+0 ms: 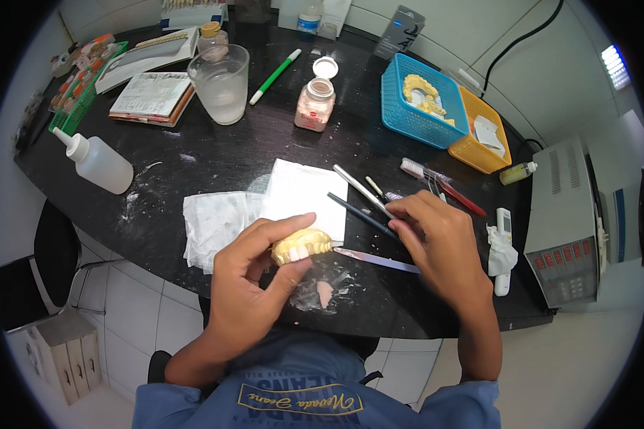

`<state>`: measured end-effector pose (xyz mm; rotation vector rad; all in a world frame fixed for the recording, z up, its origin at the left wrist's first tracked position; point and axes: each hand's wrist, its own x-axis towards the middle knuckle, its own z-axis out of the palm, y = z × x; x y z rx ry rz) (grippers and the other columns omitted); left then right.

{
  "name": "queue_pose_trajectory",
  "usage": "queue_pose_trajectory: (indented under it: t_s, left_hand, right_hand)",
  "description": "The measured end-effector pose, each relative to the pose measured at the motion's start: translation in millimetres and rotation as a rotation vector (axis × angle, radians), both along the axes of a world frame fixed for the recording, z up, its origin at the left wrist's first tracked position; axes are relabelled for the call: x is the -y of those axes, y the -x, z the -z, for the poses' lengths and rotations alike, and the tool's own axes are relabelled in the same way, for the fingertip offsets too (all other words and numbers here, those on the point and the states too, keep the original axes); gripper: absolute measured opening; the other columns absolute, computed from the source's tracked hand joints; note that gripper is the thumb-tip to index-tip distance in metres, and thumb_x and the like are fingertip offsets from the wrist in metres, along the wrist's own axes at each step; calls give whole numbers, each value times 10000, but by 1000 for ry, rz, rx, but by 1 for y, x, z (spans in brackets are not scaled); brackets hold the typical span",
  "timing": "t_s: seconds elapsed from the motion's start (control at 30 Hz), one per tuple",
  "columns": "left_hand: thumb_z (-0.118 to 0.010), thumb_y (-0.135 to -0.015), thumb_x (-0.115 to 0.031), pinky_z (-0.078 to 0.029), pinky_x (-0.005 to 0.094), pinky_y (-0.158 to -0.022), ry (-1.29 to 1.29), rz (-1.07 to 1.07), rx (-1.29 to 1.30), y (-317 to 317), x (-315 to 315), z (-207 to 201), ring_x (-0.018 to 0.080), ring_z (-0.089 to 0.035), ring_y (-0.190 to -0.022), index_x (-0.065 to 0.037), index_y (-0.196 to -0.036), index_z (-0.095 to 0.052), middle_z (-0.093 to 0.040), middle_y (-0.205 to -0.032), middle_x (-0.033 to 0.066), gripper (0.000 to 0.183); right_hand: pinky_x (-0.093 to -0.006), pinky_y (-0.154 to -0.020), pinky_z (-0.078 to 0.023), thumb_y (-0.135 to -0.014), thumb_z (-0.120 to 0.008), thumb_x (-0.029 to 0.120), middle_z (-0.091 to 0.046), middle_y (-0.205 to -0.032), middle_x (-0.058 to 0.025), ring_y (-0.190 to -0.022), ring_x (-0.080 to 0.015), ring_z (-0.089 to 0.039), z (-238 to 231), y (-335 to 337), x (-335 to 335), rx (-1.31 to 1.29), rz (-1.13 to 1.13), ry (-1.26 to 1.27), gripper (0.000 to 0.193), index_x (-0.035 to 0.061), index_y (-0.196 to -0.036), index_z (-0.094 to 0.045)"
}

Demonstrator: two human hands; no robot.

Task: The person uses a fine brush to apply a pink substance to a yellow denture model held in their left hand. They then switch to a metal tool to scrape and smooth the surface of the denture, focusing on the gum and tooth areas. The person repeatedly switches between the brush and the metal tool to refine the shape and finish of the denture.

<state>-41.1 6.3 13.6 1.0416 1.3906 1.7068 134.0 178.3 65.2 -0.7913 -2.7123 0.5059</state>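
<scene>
A yellow plaster dental cast [315,239] with a few white front teeth is held up in my left hand [247,264], pinched between fingers and thumb. My right hand [436,239] has its thumb and index finger closed around the lower end of a slim silver instrument [358,184], which lies slanting over the table. A dark-handled tool [358,212] runs alongside, just under the right thumb. Below it lies a knife-like spatula [379,259], its tip close to the cast. A pink scrap of material [325,293] sits amid white residue near the table's front edge.
White paper [300,189] and a crumpled tissue [215,222] lie behind the left hand. An open powder jar [315,106], a glass of cloudy liquid [222,89] and a squeeze bottle [100,164] stand farther back. Blue [415,127] and yellow baskets [479,159] are back right; a toothbrush [422,171] lies nearby.
</scene>
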Motion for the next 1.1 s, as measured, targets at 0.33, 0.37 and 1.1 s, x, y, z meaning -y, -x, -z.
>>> queue_pose_trajectory:
  t_s: [0.33,0.37,1.1]
  left_hand:
    - [-699,-907,-229,-562,236,-723,65,50,316,10,-2,-6,163,-677,-878,51,-1374,-474,-661,-1042,130,589]
    - [-705,-905,-237,-566,247,-763,75,67,322,10,-1,-5,164,-672,-898,52,-1400,-436,-646,-1071,129,633]
    - [-513,-1012,-274,-432,436,-1087,-164,-7,953,22,30,-14,289,-508,-1278,41,-1388,-388,-555,-1277,172,506]
  right_hand:
    - [-352,-723,-519,-835,-648,-4,-691,-898,-157,-792,-293,-678,-21,-35,-22,-123,168,102,105,-21,-935,-679]
    - [-350,-726,-520,-833,-649,-7,-691,-903,-158,-794,-292,-678,-21,-37,-19,-115,135,77,104,-20,-932,-680]
    - [-198,-597,-468,-877,-688,62,-616,-805,-13,-686,-61,-591,-89,104,-10,-588,-102,71,87,4,-892,-625]
